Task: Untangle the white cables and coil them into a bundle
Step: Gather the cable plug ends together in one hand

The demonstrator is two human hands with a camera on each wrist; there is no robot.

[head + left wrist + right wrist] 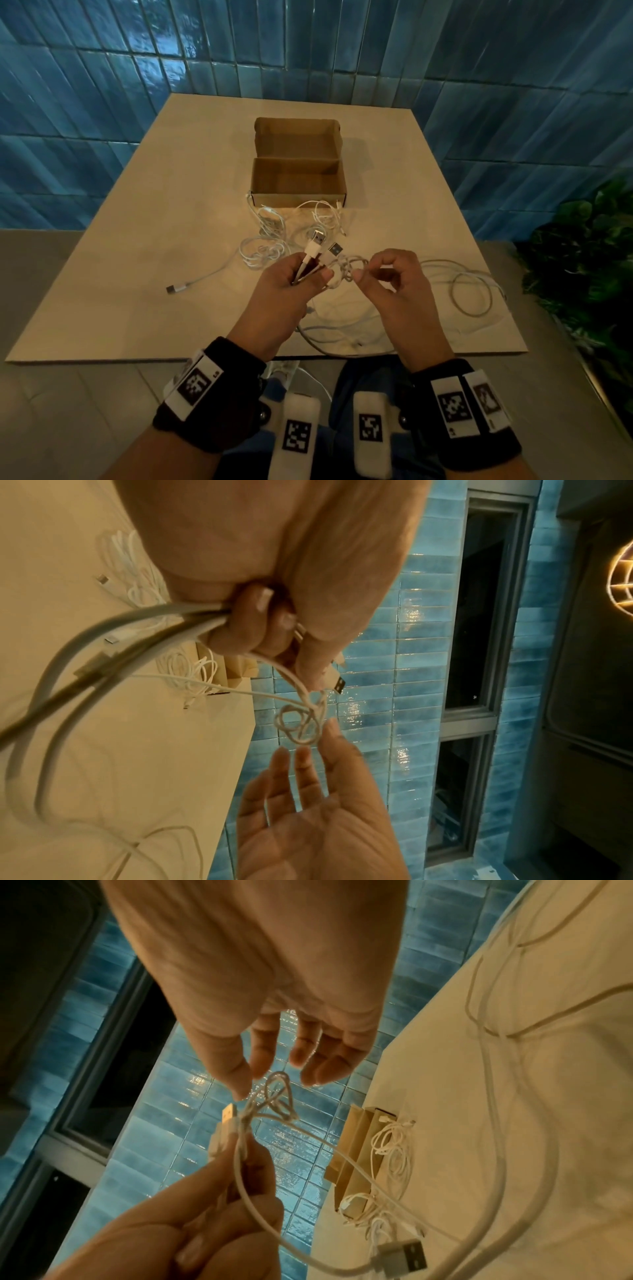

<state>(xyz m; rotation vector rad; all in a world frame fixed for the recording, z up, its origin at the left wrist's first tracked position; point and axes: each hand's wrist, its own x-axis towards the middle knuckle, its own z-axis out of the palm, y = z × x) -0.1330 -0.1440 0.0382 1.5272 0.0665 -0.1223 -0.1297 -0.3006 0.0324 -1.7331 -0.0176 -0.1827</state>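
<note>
White cables (pixel 310 265) gripped by left hand (pixel 291 291).

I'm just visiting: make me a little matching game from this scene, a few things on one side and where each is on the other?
Things:
1. open brown cardboard box
2. small white cable knot
3. two white USB plugs
4. green leafy plant

Places:
A. gripped in the left hand
B. at the right hand fingertips
C. beside the table, far right
D. mid-table

Pairs: 1-D, 2-B, 3-A, 4-C
</note>
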